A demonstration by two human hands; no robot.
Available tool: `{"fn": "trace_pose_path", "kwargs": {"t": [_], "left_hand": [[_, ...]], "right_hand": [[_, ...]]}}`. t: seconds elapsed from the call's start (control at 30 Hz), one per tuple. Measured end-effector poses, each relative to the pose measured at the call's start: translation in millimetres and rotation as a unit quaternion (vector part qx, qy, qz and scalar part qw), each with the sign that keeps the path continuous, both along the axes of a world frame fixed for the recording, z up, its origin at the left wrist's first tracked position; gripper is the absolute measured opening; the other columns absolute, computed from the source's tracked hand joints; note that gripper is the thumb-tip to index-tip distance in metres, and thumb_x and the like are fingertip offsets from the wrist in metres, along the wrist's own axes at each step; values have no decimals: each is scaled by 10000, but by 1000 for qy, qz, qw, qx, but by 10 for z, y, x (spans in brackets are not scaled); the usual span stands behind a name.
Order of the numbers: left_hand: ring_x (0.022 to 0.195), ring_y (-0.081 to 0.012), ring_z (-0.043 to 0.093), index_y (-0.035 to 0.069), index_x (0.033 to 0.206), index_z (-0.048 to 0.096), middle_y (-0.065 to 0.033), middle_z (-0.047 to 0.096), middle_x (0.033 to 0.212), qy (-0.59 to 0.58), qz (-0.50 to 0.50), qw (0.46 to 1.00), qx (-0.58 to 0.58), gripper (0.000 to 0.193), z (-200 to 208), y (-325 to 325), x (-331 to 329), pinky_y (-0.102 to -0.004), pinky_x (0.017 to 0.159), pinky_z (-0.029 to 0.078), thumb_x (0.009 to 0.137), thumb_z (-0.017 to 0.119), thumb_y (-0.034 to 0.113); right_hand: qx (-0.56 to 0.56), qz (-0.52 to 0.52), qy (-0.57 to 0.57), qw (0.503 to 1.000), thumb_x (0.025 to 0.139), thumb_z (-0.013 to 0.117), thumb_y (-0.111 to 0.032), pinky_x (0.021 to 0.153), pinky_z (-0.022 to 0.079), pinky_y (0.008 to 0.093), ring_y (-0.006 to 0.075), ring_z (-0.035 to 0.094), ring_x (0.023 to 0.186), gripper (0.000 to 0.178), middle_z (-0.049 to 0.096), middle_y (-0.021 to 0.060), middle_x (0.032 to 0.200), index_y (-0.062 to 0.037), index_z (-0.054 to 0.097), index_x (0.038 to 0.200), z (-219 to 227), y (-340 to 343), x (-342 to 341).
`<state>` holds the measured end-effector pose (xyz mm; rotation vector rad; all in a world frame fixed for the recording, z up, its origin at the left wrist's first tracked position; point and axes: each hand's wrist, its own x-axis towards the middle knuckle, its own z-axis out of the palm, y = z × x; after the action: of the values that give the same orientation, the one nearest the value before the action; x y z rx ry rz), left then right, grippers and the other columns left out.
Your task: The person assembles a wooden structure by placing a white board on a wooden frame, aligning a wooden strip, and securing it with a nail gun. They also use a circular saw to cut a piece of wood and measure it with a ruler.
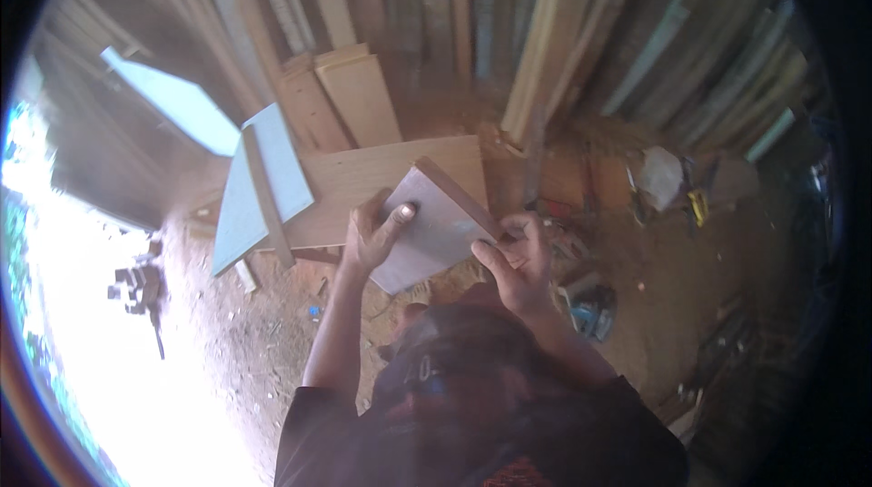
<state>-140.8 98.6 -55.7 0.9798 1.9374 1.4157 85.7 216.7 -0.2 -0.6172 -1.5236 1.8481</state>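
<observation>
Between my two hands is a rectangular wooden panel (438, 223) with a pale greyish face and a thick brown edge, held tilted in front of my body. My left hand (372, 233) grips its left side, thumb lying on the pale face and fingers behind. On the right corner, my right hand (520, 264) closes with its thumb at the face and its fingers bent near the brown edge. Below the panel and farther off lies a wide wooden board (363, 169). A pale blue-white sheet (272, 169) rests over its left end, with a narrow wooden strip (263, 196) across it.
Many planks (554, 33) lean upright along the back. Shorter boards (357, 96) stand behind the wide board. A blue tool (592, 313) lies on the ground near my right forearm. A yellow-handled tool (698, 206) is farther right. Debris litters the dirt floor (245, 332).
</observation>
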Motion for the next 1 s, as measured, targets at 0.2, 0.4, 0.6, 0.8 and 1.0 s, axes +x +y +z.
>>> {"fn": "trace_pose_path", "kwargs": {"t": [0.2, 0.4, 0.6, 0.8, 1.0], "left_hand": [[774, -71, 530, 14, 933, 690, 44, 587, 788, -164, 331, 927, 67, 542, -410, -310, 562, -257, 706, 425, 1024, 624, 544], [796, -65, 527, 13, 926, 692, 25, 605, 851, -215, 576, 780, 116, 568, -328, -725, 1064, -263, 709, 438, 1026, 612, 566], [948, -134, 641, -43, 1188, 700, -73, 703, 1082, -202, 655, 715, 141, 677, -97, -1032, 1579, -294, 855, 519, 1033, 563, 602], [913, -108, 616, -61, 1161, 701, -51, 692, 1031, -200, 690, 669, 190, 644, 45, -1172, 1810, -285, 825, 512, 1038, 590, 561], [852, -73, 576, -20, 1090, 712, 4, 665, 961, -180, 692, 654, 247, 566, 30, -1373, 1961, -259, 772, 489, 1043, 600, 533]], "right_hand": [[291, 166, -185, 924, 882, 784, -126, 1091, 470, 418, 355, 574, 1310, 560, 567, 224, 1390, 35, 526, 1352, -397, 983, 137], [424, 231, -427, 765, 840, 806, -143, 1179, 391, 468, 447, 399, 1452, 735, 412, 285, 1542, 62, 450, 1450, -1367, 1838, 580], [449, 307, -428, 722, 804, 823, -121, 1165, 403, 465, 460, 411, 1435, 782, 411, 310, 1528, 68, 424, 1450, -1597, 2178, 585], [444, 281, -417, 742, 760, 866, -153, 1134, 422, 493, 474, 514, 1331, 789, 514, 331, 1412, 75, 460, 1397, -1529, 2229, 654], [444, 95, -425, 783, 919, 718, -245, 1015, 501, 469, 388, 636, 1189, 495, 662, 226, 1222, 46, 584, 1296, -1095, 2359, 506]]}}
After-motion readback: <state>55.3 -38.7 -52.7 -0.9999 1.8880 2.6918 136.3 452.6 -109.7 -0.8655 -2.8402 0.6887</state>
